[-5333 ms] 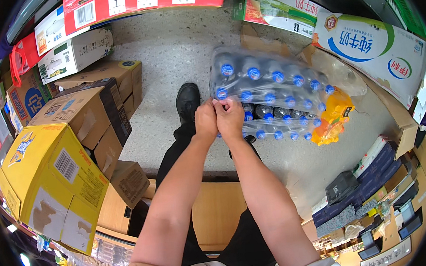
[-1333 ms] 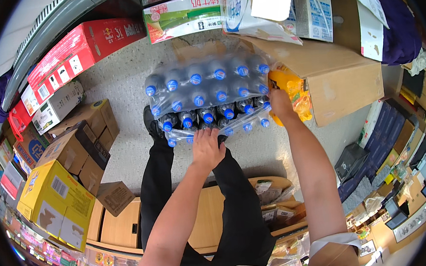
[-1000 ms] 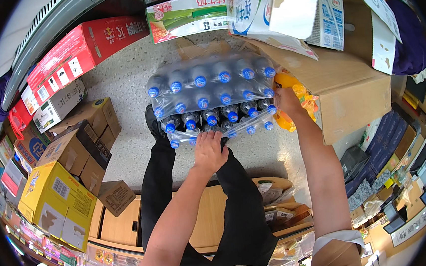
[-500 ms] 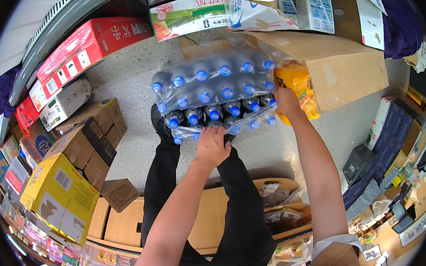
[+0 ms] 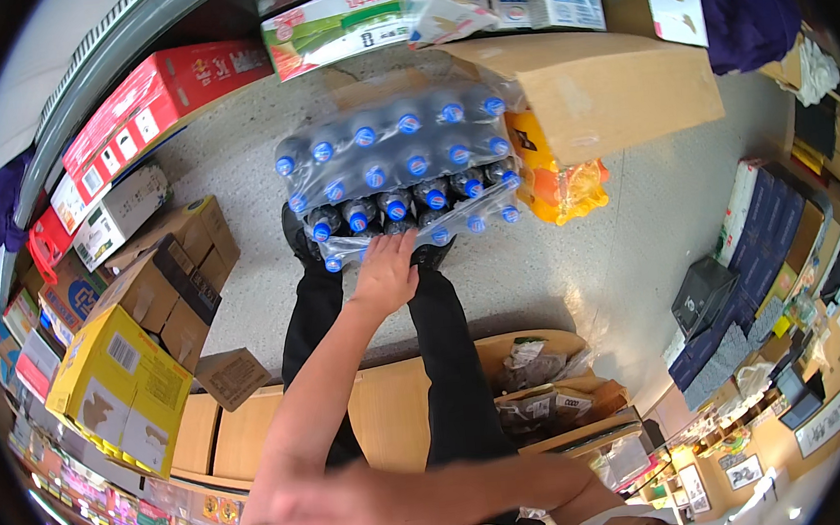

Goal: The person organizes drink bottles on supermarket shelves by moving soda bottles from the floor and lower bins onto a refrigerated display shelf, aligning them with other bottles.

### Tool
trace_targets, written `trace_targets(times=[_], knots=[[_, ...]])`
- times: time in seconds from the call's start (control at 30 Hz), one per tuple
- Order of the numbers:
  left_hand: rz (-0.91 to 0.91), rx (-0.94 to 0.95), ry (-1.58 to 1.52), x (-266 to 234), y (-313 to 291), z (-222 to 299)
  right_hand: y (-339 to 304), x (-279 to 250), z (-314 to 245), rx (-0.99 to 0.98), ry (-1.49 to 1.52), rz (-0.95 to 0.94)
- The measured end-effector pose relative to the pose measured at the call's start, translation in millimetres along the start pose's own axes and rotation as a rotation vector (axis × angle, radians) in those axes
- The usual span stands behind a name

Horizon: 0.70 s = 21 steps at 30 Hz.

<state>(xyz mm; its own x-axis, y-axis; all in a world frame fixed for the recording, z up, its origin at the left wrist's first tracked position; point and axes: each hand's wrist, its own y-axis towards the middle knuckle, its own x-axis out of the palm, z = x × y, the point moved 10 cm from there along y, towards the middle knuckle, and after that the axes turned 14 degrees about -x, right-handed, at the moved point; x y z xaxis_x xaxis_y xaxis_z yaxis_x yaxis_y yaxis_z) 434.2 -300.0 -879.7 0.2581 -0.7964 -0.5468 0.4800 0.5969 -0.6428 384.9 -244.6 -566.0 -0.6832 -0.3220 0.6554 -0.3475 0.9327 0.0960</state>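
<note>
Two clear-wrapped packs of dark bottles with blue caps (image 5: 374, 176) stand on the floor in front of my feet. Along the nearer pack, the plastic film (image 5: 451, 222) gapes and leaves a row of dark bottles (image 5: 434, 194) uncovered. My left hand (image 5: 388, 273) lies on the near edge of that film with its fingers stretched out over it. Away from the bottles, my right hand (image 5: 336, 511) crosses in front of my body at the lower edge. Motion smears its fingers, so what it may hold cannot be made out.
Right of the bottles lie an orange-yellow plastic package (image 5: 564, 187) and a large brown carton (image 5: 619, 89). Boxes line the left, including a yellow carton (image 5: 120, 395) and a red carton (image 5: 165, 95). Behind my legs stands a wooden cabinet (image 5: 392, 403).
My right hand has left the right end of the bottle pack and swung back and left across my body. My left hand stays at the film's near edge. The view has shifted slightly.
</note>
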Motion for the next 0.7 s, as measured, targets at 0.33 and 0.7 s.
trace_targets(times=[0.33, 0.7], knots=[[-0.018, 0.026, 0.08, 0.1, 2.9, -2.1, 48.3, 78.6, -32.7, -0.284, 0.037, -0.062], [0.032, -0.065, -0.083, -3.3, -7.7, -2.1, 24.9, 51.4, -30.5, -0.17, -0.039, -0.1]])
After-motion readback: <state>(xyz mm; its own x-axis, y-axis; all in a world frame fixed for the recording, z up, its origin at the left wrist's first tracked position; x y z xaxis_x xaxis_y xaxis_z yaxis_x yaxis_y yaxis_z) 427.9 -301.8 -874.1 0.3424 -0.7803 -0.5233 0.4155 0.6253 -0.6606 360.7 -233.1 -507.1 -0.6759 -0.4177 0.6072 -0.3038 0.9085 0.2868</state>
